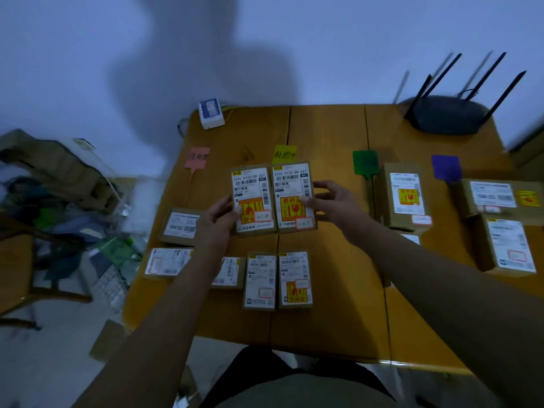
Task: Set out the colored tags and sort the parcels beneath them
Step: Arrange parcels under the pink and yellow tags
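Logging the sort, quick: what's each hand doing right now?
Left hand: grips the left labelled parcel by its left edge.
Right hand: grips the right labelled parcel by its right edge.

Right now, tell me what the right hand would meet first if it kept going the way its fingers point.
The right hand points left, its fingers already gripping the right parcel; next comes the left parcel in the left hand, seemingly level with it.
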`<state>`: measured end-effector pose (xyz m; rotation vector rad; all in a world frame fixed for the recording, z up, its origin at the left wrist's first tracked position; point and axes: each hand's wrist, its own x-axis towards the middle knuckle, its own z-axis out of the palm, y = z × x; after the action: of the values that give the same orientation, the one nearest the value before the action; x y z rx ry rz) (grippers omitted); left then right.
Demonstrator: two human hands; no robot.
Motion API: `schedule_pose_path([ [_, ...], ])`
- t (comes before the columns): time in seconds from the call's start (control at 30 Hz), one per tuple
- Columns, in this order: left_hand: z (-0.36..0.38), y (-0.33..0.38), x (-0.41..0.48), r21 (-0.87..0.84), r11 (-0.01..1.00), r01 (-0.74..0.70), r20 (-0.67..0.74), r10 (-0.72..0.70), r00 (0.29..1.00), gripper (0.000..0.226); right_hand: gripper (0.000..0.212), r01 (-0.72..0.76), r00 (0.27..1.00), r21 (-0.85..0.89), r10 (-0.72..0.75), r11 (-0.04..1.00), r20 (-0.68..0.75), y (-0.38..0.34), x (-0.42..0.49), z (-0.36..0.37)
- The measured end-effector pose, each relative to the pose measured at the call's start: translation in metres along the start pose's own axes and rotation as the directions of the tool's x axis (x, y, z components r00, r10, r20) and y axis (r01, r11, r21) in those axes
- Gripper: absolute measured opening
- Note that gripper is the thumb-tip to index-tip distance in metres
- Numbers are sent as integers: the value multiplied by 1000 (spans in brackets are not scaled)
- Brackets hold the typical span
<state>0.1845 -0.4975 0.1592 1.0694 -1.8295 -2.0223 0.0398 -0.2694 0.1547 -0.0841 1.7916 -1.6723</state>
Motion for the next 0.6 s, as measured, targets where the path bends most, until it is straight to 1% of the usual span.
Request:
schedule_pose_path([
  [0.13, -24, -3, 3, 8, 1000, 17, -40, -17, 999, 47, 56, -21, 999, 9, 21, 1000, 46, 3, 6, 23],
  [0.23, -42, -2, 13, 14, 1000, 14, -35, -13, 999, 47, 57, -28, 998, 5, 28, 1000, 51, 4, 12, 41],
  [0.4, -76, -7, 41, -12, 1000, 26, 5, -26, 1000, 49, 57, -46, 999, 16, 46, 999, 22, 7, 33, 76],
  [0.5, -97, -8, 66, -7, 999, 51, 20, -50, 999, 48, 61, -62, 998, 23, 63, 998, -31, 13, 50, 98],
  [0.6, -117, -9, 102, 9, 997, 74, 74, -75, 994, 43, 61, -73, 994, 25, 74, 997, -82, 22, 70, 120],
])
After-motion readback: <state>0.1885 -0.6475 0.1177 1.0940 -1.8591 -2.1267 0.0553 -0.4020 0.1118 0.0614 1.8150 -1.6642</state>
